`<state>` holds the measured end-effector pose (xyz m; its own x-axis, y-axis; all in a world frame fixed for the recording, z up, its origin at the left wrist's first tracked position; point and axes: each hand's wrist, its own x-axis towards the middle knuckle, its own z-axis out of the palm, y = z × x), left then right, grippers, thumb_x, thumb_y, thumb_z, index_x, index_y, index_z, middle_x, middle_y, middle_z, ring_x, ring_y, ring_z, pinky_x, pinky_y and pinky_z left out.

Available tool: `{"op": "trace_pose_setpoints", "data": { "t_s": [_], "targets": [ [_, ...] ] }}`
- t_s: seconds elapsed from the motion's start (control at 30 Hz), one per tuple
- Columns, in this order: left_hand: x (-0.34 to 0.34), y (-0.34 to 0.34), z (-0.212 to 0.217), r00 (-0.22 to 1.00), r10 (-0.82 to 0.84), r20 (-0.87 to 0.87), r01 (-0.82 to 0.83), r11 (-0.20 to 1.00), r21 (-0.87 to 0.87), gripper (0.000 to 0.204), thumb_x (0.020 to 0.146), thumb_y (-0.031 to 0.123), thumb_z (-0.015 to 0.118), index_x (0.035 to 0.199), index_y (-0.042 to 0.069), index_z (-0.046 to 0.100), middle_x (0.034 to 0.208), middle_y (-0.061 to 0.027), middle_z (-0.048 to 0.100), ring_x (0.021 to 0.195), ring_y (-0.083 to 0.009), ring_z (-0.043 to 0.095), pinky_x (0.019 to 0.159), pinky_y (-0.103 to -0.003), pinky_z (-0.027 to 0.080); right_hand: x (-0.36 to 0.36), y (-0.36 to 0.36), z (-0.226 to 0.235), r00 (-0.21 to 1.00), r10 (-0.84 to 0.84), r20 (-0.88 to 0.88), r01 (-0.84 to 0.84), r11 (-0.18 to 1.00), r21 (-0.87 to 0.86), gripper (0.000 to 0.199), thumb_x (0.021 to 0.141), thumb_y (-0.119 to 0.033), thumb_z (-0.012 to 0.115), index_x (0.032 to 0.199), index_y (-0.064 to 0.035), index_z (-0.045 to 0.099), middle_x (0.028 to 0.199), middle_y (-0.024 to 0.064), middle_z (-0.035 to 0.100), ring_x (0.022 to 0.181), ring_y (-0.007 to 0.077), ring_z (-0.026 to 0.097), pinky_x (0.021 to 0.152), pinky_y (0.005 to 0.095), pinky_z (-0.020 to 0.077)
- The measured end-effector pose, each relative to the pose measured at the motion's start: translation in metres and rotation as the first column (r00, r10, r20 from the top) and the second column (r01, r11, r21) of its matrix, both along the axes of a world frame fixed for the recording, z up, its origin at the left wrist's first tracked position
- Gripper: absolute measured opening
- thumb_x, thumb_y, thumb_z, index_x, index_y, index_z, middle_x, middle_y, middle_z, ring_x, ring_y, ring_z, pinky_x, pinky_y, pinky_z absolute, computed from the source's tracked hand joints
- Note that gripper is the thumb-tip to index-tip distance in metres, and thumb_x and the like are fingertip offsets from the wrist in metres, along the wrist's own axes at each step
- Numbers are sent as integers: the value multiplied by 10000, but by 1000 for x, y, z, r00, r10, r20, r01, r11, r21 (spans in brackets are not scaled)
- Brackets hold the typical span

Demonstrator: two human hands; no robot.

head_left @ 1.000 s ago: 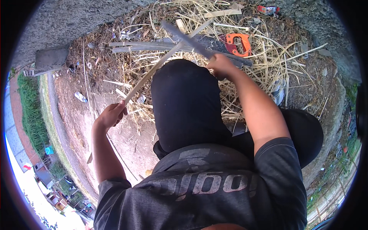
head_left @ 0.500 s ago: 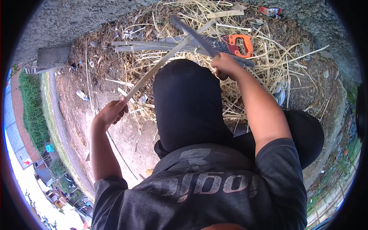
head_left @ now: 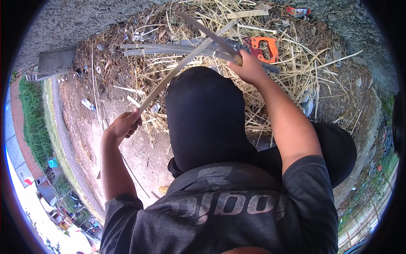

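Observation:
My left hand is closed round the near end of a long, pale bamboo strip, which slants up and away to the right past my knee. In my right hand, closed on its wooden handle, is a machete with a long dark blade pointing to the far left. Blade and strip cross near the strip's far end; whether they touch, I cannot tell. Beneath them, on the ground, lie split bamboo lengths. An orange-handled saw rests just beyond my right hand.
Bamboo shavings are strewn over the soil ahead and to the right. A rough grey wall closes the far side. A grey block stands at the far left, and a red wrapper lies by the wall. My bent knee rises between my arms.
The machete has slid a little toward the far left, its tip now farther out. My right hand has turned, showing the wooden handle. My left hand and the strip have hardly moved.

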<state>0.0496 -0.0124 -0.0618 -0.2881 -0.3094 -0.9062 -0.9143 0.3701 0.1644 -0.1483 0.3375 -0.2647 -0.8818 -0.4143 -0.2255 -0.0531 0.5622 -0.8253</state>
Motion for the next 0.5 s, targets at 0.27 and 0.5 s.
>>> {"op": "trace_pose_setpoints", "data": {
  "t_s": [0.27,0.5],
  "targets": [
    [1,-14,-5,998,66,3,-65,993,96,510,1045,538,361,768,136,507,574,85,308,500,-77,243,481,-285,208,6,11,9,975,214,-59,-213,977,26,309,868,-312,647,992,-42,564,888,194,669,871,385,655,762,477,496],
    [5,-19,-18,991,124,42,-129,973,192,528,1036,574,343,788,137,504,566,90,293,471,-70,223,452,-266,202,9,17,-20,998,-49,32,32,920,391,267,885,-292,565,1025,-71,617,946,175,691,934,369,661,842,489,514]
  ]
}}
